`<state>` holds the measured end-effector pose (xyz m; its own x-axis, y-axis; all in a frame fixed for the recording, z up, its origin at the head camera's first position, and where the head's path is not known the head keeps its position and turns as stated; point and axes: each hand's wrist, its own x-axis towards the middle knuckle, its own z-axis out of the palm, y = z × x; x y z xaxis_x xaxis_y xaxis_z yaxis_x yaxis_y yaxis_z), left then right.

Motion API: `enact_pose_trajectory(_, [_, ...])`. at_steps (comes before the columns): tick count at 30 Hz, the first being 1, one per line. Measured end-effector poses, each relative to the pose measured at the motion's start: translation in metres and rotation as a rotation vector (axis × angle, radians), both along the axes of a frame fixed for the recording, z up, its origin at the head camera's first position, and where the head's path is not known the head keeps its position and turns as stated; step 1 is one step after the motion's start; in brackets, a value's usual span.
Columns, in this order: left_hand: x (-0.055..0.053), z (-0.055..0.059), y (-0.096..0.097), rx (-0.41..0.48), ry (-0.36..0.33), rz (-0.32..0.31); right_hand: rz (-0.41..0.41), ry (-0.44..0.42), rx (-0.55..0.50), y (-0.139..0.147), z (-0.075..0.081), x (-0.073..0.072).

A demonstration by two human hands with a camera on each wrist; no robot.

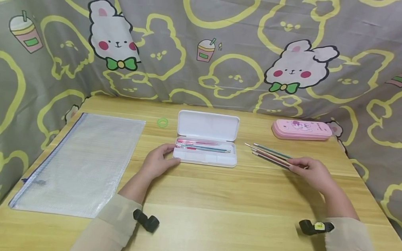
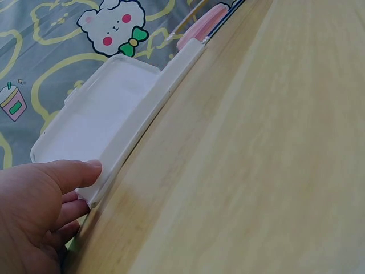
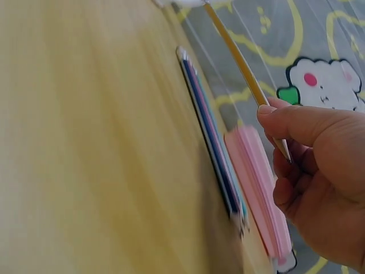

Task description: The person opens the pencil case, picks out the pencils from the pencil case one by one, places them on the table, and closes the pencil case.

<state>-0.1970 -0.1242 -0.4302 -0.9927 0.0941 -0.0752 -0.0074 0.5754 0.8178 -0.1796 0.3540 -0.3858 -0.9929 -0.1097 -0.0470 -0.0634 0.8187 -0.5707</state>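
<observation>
An open white pencil case (image 1: 205, 158) stands mid-table with its lid raised. Inside it lie several pens and pencils (image 1: 204, 148). My left hand (image 1: 159, 161) holds the case's left end, its thumb (image 2: 77, 173) on the near wall and its fingers around the corner. Between thumb and fingertips, my right hand (image 3: 319, 165) pinches a yellow pencil (image 3: 242, 65) close to its sharpened tip. This pencil slants above several other pencils (image 3: 208, 134), blue and teal among them, which lie side by side on the table to the right of the case.
A pink pencil case (image 1: 302, 130) with a rabbit picture lies closed at the back right. On the left is a clear mesh zip pouch (image 1: 83, 163). A green ring (image 1: 162, 122) sits left of the white lid. A patterned curtain (image 1: 234, 76) hangs behind the table.
</observation>
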Motion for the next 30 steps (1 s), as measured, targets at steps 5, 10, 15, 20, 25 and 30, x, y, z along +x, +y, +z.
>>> enact_pose_trajectory(5, [0.001, 0.001, 0.0, -0.025, -0.004, -0.004, -0.018, -0.045, -0.042, 0.011, -0.006, 0.007])
enact_pose_trajectory(10, [0.001, 0.001, 0.0, -0.039, -0.008, -0.009, -0.013, -0.069, -0.006, 0.017, -0.011, 0.01])
enact_pose_trajectory(15, [0.001, 0.001, 0.0, -0.029, -0.013, -0.009, -0.004, -0.062, 0.031, 0.02, -0.014, 0.012])
enact_pose_trajectory(20, [0.0, 0.001, 0.0, -0.025, -0.017, -0.01, -0.015, -0.072, 0.044, 0.023, -0.017, 0.013])
enact_pose_trajectory(25, [0.0, 0.001, 0.0, -0.039, -0.016, -0.009, -0.033, -0.062, 0.081, 0.023, -0.019, 0.013])
enact_pose_trajectory(30, [0.0, 0.001, 0.0, -0.039, -0.012, -0.007, -0.052, -0.08, 0.078, 0.022, -0.02, 0.014])
